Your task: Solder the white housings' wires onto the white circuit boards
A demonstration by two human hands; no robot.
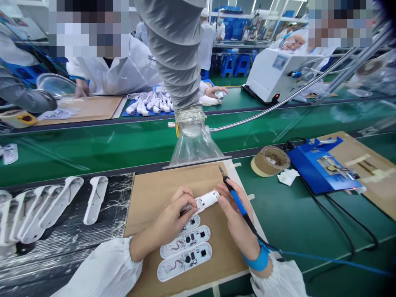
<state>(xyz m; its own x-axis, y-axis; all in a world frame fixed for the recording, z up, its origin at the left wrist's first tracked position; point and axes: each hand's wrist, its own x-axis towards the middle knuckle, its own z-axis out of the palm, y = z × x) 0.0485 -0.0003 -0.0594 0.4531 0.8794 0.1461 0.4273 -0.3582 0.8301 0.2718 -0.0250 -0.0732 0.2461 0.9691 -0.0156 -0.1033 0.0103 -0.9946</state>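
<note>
My left hand (175,212) is closed in a pinch on one end of a white plastic housing (206,200) that lies on a brown cardboard mat (154,194). My right hand (236,218) grips a blue soldering iron (235,197) like a pen, its tip pointing up and away from the housing. Its fingers also touch the housing's right end. Three more white housing halves with circuit parts (185,251) lie in a row just below my hands. A blue strap (259,258) circles my right wrist.
A clear fume hood (194,142) on a grey duct stands behind the mat. White housings (55,208) lie on black film at the left. A tape roll (269,160), a white wipe and a blue soldering station (321,169) sit at the right. People in white coats work across the green conveyor (93,144).
</note>
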